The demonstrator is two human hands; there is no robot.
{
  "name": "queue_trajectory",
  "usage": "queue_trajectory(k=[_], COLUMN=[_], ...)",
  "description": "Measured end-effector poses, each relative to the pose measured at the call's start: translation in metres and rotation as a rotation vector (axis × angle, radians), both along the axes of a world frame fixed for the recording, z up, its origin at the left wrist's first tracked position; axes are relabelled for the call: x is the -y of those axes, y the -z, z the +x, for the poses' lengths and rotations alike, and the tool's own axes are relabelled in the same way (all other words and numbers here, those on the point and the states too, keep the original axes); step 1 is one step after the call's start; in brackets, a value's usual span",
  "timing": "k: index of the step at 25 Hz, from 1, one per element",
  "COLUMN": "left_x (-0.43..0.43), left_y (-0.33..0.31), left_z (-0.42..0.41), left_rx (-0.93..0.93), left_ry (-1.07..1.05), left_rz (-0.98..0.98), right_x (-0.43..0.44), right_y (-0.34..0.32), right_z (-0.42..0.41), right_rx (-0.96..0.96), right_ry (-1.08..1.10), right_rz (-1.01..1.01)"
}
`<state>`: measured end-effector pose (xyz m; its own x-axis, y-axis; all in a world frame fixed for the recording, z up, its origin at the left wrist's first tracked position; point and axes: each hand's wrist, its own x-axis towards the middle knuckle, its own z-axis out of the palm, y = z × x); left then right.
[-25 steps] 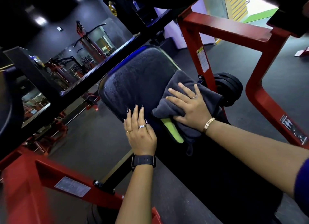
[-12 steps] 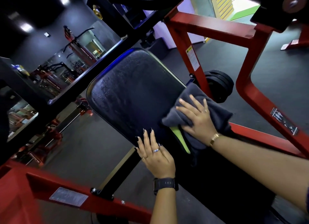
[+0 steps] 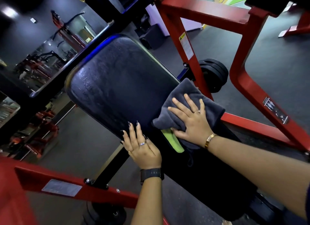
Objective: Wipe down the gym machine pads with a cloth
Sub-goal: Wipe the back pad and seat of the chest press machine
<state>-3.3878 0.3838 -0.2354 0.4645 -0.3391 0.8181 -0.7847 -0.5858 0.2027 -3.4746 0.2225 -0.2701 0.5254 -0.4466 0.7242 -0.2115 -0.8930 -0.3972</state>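
Note:
A black padded bench pad [image 3: 117,83] runs diagonally through the middle of the view, its surface dull with streaks. A folded dark grey cloth [image 3: 182,97] lies on the pad's right edge. My right hand [image 3: 191,122] presses flat on the cloth with fingers spread. A lime green strip [image 3: 172,140] shows on the pad just below the cloth. My left hand [image 3: 142,146] rests flat on the pad's near left edge, fingers apart, holding nothing; a dark watch sits on that wrist.
The red steel frame [image 3: 241,77] of the machine rises right of the pad, with black weight plates [image 3: 213,73] behind it. Another red beam [image 3: 70,189] crosses low on the left. Mirrors and other red machines stand at far left on dark rubber floor.
My right hand has slid the cloth from the middle of the pad down and toward its right edge. My left hand has shifted along the pad's near edge. The view has moved closer.

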Motion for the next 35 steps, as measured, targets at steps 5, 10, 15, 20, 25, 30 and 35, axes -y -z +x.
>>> queue_trajectory(k=[5, 10, 15, 20, 25, 30, 35], left_x=[0.001, 0.002, -0.001, 0.002, 0.001, -0.007, -0.009], left_y=[0.001, 0.004, 0.007, 0.012, 0.03, 0.04, 0.049], left_z=[-0.004, -0.002, 0.004, 0.003, -0.014, -0.018, -0.019], left_rx=[0.008, 0.006, 0.063, 0.07, -0.017, -0.086, -0.084], left_ry=[-0.04, 0.005, 0.017, 0.018, 0.042, 0.084, 0.105], left_rz=[-0.002, -0.044, -0.031, -0.071, -0.102, -0.098, -0.082], right_x=[-0.04, -0.041, -0.031, -0.048, -0.057, -0.041, -0.05], right_y=[0.075, 0.081, 0.021, 0.048, 0.098, 0.054, 0.071], right_z=[-0.045, -0.043, -0.006, -0.016, -0.047, -0.02, -0.025], right_rx=[-0.078, -0.066, 0.074, 0.139, 0.065, 0.095, 0.152], right_ry=[-0.111, -0.154, -0.098, -0.114, -0.177, 0.013, -0.112], right_rz=[-0.069, -0.183, -0.144, -0.137, -0.236, 0.002, -0.098])
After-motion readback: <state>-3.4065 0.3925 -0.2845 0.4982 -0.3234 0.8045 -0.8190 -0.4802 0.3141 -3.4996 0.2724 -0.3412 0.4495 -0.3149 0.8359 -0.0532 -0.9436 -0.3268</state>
